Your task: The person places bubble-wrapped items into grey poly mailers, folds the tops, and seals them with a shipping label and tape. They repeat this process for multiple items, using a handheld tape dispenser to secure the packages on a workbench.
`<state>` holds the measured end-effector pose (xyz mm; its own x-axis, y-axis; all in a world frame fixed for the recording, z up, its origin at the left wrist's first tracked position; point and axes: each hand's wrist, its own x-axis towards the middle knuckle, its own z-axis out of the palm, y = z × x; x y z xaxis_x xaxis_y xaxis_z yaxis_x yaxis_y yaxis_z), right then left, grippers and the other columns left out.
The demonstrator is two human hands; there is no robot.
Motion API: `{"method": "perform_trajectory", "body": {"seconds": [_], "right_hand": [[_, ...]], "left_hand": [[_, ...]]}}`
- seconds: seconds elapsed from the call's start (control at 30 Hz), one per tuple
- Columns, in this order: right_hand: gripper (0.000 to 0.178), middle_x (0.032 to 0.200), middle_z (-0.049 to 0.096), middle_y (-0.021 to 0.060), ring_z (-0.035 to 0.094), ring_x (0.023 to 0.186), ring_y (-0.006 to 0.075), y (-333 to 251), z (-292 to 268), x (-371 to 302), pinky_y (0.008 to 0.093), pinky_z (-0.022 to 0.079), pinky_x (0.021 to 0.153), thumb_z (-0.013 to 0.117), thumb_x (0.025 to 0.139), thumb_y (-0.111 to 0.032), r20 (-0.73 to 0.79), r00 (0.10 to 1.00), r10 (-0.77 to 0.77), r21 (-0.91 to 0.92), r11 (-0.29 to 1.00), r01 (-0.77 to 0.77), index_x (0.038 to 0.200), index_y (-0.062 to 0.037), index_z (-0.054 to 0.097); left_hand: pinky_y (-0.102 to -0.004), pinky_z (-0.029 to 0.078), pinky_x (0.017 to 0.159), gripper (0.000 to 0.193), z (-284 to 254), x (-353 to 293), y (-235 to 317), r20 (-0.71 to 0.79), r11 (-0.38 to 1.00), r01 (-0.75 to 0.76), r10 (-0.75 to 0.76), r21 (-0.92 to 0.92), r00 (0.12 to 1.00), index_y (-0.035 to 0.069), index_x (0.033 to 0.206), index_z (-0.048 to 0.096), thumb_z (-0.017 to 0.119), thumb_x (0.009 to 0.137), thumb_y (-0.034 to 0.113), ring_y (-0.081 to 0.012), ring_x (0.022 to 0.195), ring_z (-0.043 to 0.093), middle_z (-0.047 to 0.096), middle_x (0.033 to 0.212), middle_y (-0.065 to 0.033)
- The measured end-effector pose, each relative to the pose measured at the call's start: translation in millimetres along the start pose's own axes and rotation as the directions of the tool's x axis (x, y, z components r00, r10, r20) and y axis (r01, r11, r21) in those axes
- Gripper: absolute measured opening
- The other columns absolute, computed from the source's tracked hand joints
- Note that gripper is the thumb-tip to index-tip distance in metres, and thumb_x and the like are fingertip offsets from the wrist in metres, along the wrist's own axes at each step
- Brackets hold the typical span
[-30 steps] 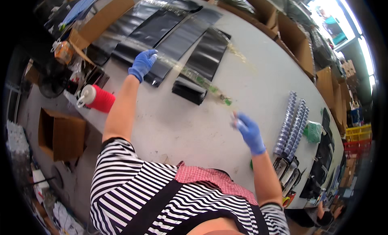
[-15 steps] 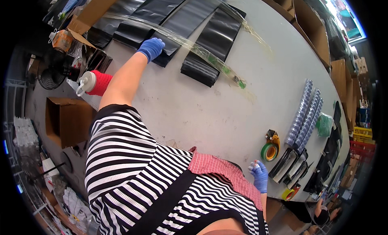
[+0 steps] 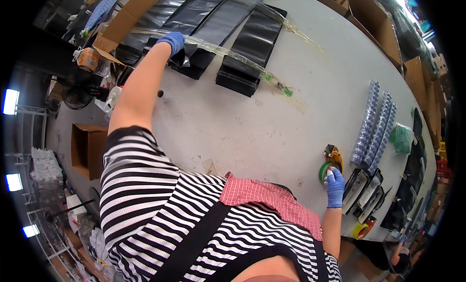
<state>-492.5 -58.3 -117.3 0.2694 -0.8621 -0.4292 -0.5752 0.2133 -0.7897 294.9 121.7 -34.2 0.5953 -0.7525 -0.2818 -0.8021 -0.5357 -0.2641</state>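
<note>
My left hand [image 3: 173, 43], in a blue glove, reaches out at the far left of the table. Its fingers are curled at a lifted flap of a black plastic bag [image 3: 183, 58] on one of the flat black stacks. Another stack of black bags [image 3: 242, 78] lies to its right. A clear strip [image 3: 218, 50] stretches across the stacks. At the near right, my right hand [image 3: 335, 189], gloved in blue with bare fingertips, overlaps the green tape roll of an orange tape dispenser [image 3: 333, 153]. Its fingers look slightly apart; I cannot tell whether they touch the roll.
Long bubble-like rolls [image 3: 366, 124] lie on the right of the table, near a green plastic packet [image 3: 401, 139]. Black-and-clear packs [image 3: 363, 190] and a yellow tape roll [image 3: 360, 231] sit beside my right hand. Cardboard boxes [image 3: 376, 20] line the far edge.
My left hand has moved slightly left and up, and a corner of black plastic is now raised beside it. My right hand has moved up and right to the tape dispenser.
</note>
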Motion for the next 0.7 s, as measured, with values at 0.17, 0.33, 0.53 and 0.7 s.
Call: {"method": "perform_trajectory", "body": {"seconds": [0.17, 0.33, 0.53, 0.7], "right_hand": [[0.028, 0.082, 0.064, 0.001, 0.058, 0.063, 0.0062, -22, -4, -8, 0.0212, 0.047, 0.056, 0.064, 0.094, -0.018, 0.069, 0.998, -0.012, -0.062, 0.998, 0.016, 0.117, -0.0019, 0.065], [0.027, 0.08, 0.063, 0.0002, 0.057, 0.063, 0.006, -34, -11, -11, 0.0217, 0.046, 0.054, 0.064, 0.093, -0.018, 0.084, 0.996, -0.008, -0.014, 1.0, 0.009, 0.115, -0.0018, 0.066], [0.029, 0.096, 0.068, 0.0066, 0.065, 0.084, 0.012, -83, 27, 15, 0.025, 0.052, 0.074, 0.06, 0.093, -0.009, 0.024, 0.948, -0.318, 0.058, 0.947, 0.316, 0.118, 0.0064, 0.062], [0.041, 0.121, 0.065, 0.0197, 0.066, 0.108, 0.0271, -224, 193, 46, 0.0322, 0.052, 0.088, 0.058, 0.086, -0.004, 0.348, 0.566, -0.748, 0.066, 0.621, 0.781, 0.127, 0.0004, 0.058]], "left_hand": [[-0.0446, 0.053, 0.076, 0.026, 35, 12, -12, -0.065, 0.977, 0.109, -0.123, -0.185, 0.99, 0.002, 0.093, 0.071, 0.051, 0.087, 0.018, -0.0336, 0.081, 0.069, 0.069, 0.092, -0.0228], [-0.0469, 0.054, 0.074, 0.029, 80, 20, -24, 0.17, 0.855, 0.18, -0.11, -0.486, 0.979, 0.004, 0.097, 0.072, 0.05, 0.091, 0.022, -0.0342, 0.084, 0.069, 0.071, 0.096, -0.0199], [-0.046, 0.054, 0.082, 0.05, 70, 28, -6, 0.232, 0.794, 0.293, -0.196, -0.533, 0.953, 0.005, 0.11, 0.068, 0.046, 0.096, 0.048, -0.0354, 0.103, 0.066, 0.067, 0.111, -0.0208], [-0.042, 0.055, 0.067, 0.028, 35, -44, 14, 0.415, 0.169, 0.461, -0.249, -0.871, 0.875, 0.01, 0.104, 0.065, 0.057, 0.094, 0.035, -0.0269, 0.081, 0.068, 0.067, 0.094, -0.0102]]}}
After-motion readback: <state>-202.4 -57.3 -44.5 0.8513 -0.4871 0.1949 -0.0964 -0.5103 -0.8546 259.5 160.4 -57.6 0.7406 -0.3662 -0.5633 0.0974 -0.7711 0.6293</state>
